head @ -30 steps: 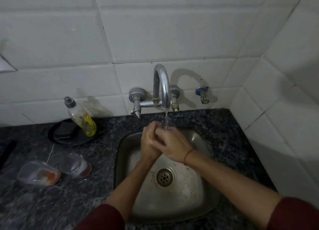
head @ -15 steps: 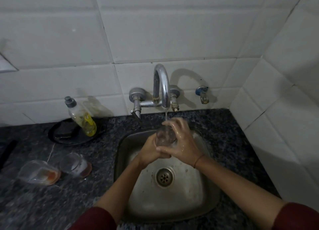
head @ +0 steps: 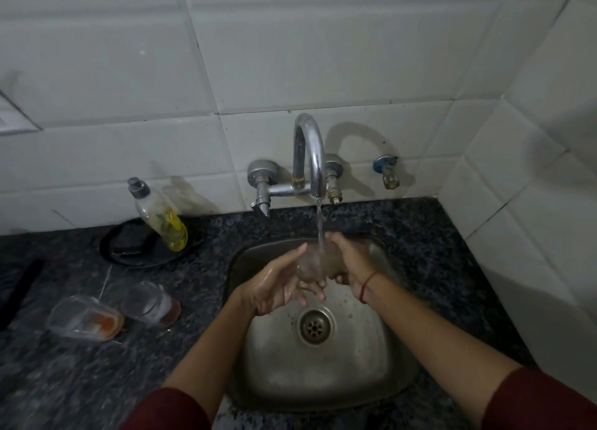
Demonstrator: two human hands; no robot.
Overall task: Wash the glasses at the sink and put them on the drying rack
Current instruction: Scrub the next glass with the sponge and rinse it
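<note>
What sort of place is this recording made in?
Most likely a home kitchen: a steel sink set in a dark stone counter, a dish soap bottle beside it, and a glass being rinsed under the running tap.

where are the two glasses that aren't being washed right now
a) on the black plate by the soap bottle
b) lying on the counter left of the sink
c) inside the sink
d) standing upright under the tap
b: one glass and a second glass lie on their sides on the counter, left of the sink.
</note>
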